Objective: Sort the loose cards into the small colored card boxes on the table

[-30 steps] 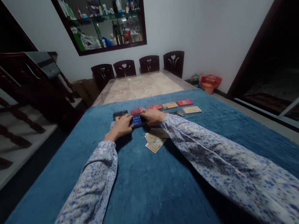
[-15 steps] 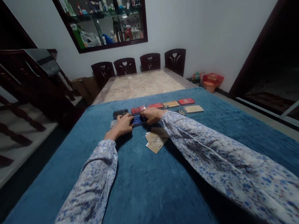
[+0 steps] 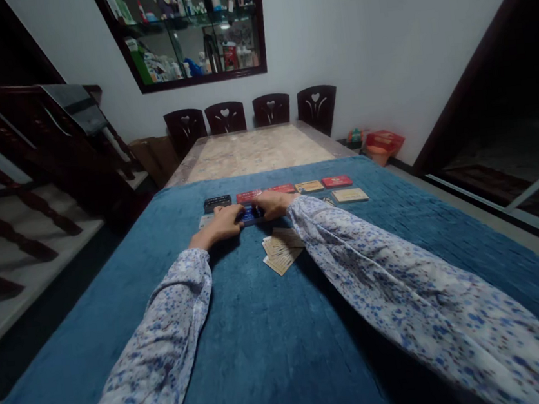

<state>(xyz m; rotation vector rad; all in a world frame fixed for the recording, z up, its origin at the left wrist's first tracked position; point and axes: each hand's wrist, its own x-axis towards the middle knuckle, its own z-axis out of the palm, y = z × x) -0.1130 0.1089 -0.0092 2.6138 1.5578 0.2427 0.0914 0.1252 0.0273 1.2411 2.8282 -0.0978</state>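
A small blue stack of cards (image 3: pixel 250 214) lies flat on the blue cloth (image 3: pixel 265 332). My left hand (image 3: pixel 223 223) closes its fingers on the left end of this stack. On its right end are the curled fingers of my right hand (image 3: pixel 272 204), thumb toward me. Just behind the hands sit a black card stack (image 3: pixel 217 202) and a red card stack (image 3: pixel 248 196). A pale card stack (image 3: pixel 205 221) is partly covered by my left hand. Nearer to me, loose beige cards (image 3: pixel 281 252) lie fanned out, partly hidden by my right sleeve.
To the right are a yellow card stack (image 3: pixel 308 186), another red card stack (image 3: pixel 337 182) and a cream card stack (image 3: pixel 350 195). Beyond the cloth's far edge the marbled table top (image 3: pixel 263 147) shows. Several dark chairs (image 3: pixel 225 117) line the wall.
Both hands stay at the blue card stack, with only slight shifts of the fingers. The stacks and the fanned cards keep their places on the cloth.
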